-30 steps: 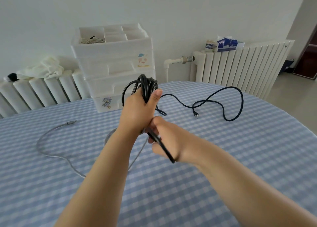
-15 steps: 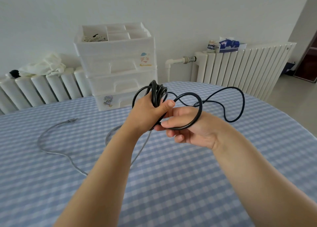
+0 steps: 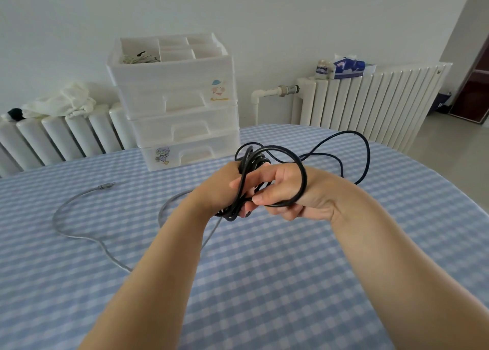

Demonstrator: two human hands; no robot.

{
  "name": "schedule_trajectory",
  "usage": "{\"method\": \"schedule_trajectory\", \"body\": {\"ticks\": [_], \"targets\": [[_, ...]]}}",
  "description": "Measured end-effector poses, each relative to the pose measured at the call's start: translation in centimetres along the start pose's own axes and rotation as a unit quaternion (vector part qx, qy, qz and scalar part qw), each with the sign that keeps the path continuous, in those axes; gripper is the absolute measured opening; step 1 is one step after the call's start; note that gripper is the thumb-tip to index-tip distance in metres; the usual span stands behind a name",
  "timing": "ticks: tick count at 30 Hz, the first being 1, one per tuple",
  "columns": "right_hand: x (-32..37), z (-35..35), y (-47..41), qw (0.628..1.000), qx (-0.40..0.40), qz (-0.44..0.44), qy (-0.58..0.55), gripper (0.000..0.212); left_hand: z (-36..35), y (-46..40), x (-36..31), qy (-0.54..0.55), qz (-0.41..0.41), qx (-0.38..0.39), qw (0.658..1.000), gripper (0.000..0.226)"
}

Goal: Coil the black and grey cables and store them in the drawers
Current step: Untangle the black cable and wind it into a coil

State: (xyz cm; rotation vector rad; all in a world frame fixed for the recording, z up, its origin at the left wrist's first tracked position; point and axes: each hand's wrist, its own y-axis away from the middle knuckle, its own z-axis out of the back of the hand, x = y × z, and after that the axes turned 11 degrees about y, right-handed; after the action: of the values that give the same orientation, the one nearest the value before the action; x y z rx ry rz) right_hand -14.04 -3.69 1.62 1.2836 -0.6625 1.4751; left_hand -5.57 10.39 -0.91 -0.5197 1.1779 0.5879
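Since a moment ago, right hand (image 3: 287,191) swung a fresh loop of black cable (image 3: 303,175) over to the coil, fingers pinching it. Left hand (image 3: 222,188) stayed clenched around that coil above the table's (image 3: 344,257) middle; grey cable (image 3: 76,233) lay slack toward the left edge.

grey cable (image 3: 79,234) partly behind forearms, drawers (image 3: 182,127) contents unclear

Home room, checked tablecloth (image 3: 291,283) on table, white radiators (image 3: 370,103), plastic drawers (image 3: 180,117), tissue pack (image 3: 346,69)
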Motion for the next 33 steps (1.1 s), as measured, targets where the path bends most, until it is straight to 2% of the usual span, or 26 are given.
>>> {"method": "schedule_trajectory", "body": {"ticks": [8, 10, 12, 15, 17, 19, 21, 23, 25, 27, 29, 32, 33], "targets": [[-1.3, 0.4, -0.8, 0.999, 0.004, -0.013, -0.04, 0.041, -0.9, -0.1, 0.1, -0.018, 0.02, 0.015, 1.0, 0.038], [-1.6, 0.6, -0.9, 0.998, 0.008, -0.013, -0.06, 0.042, -1.1, 0.0, 0.1, -0.01, 0.012, 0.016, 1.0, 0.034], [-1.8, 0.7, -0.9, 0.995, 0.002, -0.009, -0.099, 0.041, -1.3, -0.1, 0.1, 0.002, -0.007, -0.012, 1.0, 0.027], [-1.6, 1.0, -0.7, 0.988, -0.035, 0.024, -0.151, 0.036, -1.1, -1.0, 0.4, 0.076, -0.011, -0.107, 0.991, 0.03], [-1.3, 1.3, -0.4, 0.989, -0.071, 0.04, -0.123, 0.041, -0.5, -1.5, 0.9, 0.09, -0.006, -0.167, 0.982, 0.04], [-0.9, 1.5, 0.0, 0.994, -0.099, 0.049, -0.019, 0.039, -0.2, -1.8, 1.4, 0.097, -0.001, -0.181, 0.979, 0.048], [-0.5, 1.8, 0.3, 0.989, -0.121, 0.054, 0.068, 0.035, -0.3, -1.9, 1.7, 0.074, -0.006, -0.191, 0.979, 0.038], [-0.2, 2.5, 0.8, 0.988, -0.126, 0.072, 0.06, 0.029, -0.6, -1.9, 1.7, 0.039, -0.013, -0.189, 0.981, 0.039], [-0.1, 3.0, 1.3, 0.989, -0.116, 0.096, -0.004, 0.022, -0.9, -1.8, 1.4, 0.042, -0.007, -0.179, 0.983, 0.045], [0.0, 3.1, 1.2, 0.981, -0.16, 0.109, -0.024, 0.016, -0.9, -1.4, 1.0, 0.082, -0.006, -0.145, 0.986, 0.048], [0.0, 2.9, 0.8, 0.967, -0.226, 0.112, -0.03, 0.012, -1.1, -0.9, 0.6, 0.12, -0.024, -0.069, 0.99, 0.051], [-0.2, 2.4, -0.1, 0.951, -0.278, 0.115, -0.069, 0.008, -1.5, -0.6, 0.7, 0.151, -0.05, 0.058, 0.985, 0.058], [-0.3, 2.4, -0.2, 0.947, -0.292, 0.11, -0.073, 0.008, -1.5, -0.4, 0.7, 0.143, -0.052, 0.086, 0.985, 0.054]]}}
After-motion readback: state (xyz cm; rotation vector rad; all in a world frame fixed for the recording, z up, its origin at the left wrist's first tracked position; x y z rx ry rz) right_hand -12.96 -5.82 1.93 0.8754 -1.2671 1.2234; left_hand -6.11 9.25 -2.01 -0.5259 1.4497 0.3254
